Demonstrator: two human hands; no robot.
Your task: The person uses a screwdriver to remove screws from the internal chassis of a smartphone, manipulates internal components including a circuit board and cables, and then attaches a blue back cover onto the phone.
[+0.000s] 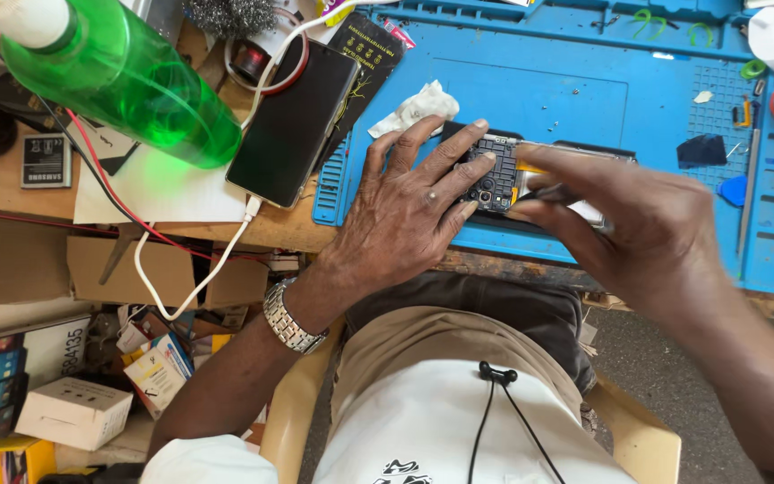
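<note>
An opened phone (494,170) with its circuitry showing lies on a blue repair mat (530,81). My left hand (409,202) lies spread and flat on the phone's left end, fingers pressing it down. My right hand (624,220) reaches over the phone's right half, fingers pinched on a thin tool or part whose tip sits near the exposed board; I cannot tell which it is. My right hand hides much of the phone.
A black smartphone (293,121) on a white cable (194,287) lies left of the mat. A green bottle (127,76) stands at the upper left. A crumpled tissue (414,109), small screws and tools sit on the mat. Boxes (73,412) crowd the floor at left.
</note>
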